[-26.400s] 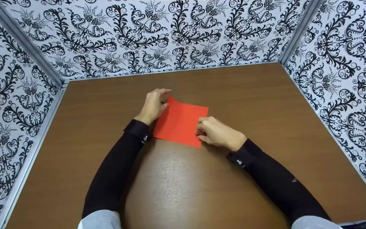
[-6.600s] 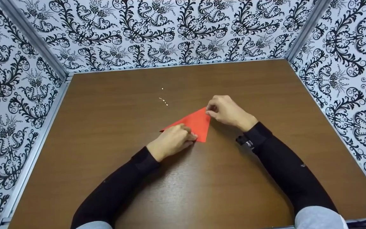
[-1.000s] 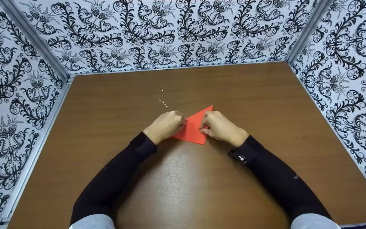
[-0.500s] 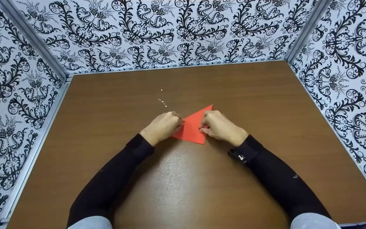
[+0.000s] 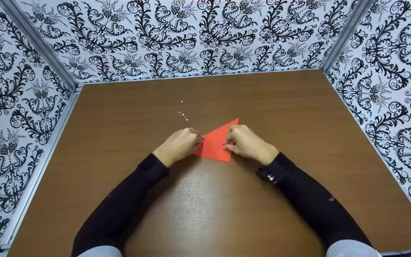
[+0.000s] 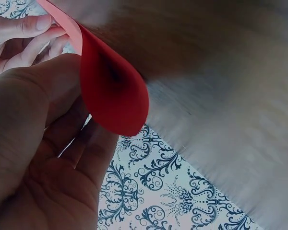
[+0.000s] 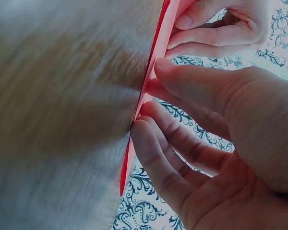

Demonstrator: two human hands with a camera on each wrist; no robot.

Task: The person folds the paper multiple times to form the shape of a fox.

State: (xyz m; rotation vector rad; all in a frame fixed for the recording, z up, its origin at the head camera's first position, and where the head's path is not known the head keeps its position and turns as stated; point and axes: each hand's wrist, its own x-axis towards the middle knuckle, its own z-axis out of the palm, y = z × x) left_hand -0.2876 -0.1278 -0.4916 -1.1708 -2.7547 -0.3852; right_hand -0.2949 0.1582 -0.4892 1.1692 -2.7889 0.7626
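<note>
- Left hand [image 5: 180,144], half-bent, touches triangular folded red paper [image 5: 214,147]; pinching unclear.
- Right hand [image 5: 248,142], fingers loosely bent, presses it.
- Uneven pressure could skew the bulging fold [image 6: 110,110].

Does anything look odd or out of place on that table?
Yes: a few tiny bright specks on the table, beyond the left hand, look odd against the brown surface. Whether they are crumbs or glints of light, I can't tell. Nothing else stands out.
</note>
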